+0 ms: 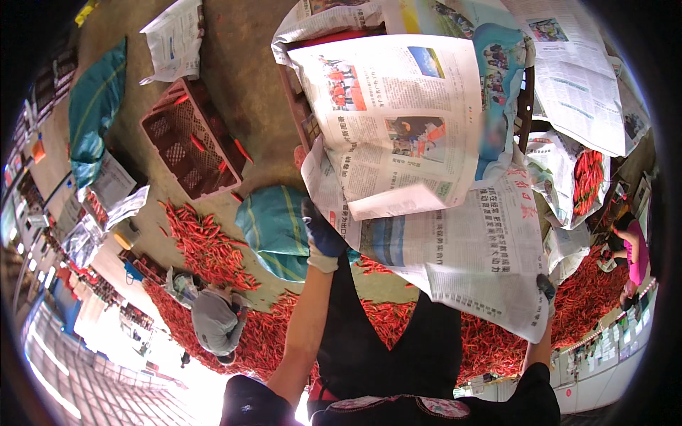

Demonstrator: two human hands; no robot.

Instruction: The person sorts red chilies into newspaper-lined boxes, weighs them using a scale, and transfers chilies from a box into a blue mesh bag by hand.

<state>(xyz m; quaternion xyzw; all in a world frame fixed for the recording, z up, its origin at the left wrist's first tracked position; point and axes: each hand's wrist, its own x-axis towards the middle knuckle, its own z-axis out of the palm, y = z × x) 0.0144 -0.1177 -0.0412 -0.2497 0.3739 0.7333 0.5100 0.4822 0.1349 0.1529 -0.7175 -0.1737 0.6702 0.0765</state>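
My left hand (321,234), in a dark blue and pale work glove, grips the left edge of a newspaper sheet (474,250). At the sheet's right edge, my right hand (546,294) holds on too, gloved and partly hidden by the paper. The sheet hangs stretched between both hands, over the near side of a brown plastic crate (525,109). More newspaper (458,122) lines that crate and drapes over its rim. A folded flap of paper covers the middle, so the crate's contents are hidden.
A tipped plastic crate (186,141) holds a few red chillies. Chilli piles (205,247) lie left and behind me. A green sack (274,231) sits near my left hand. At right stands a newspaper-lined container of chillies (588,181). Two people (216,319) bend at the piles.
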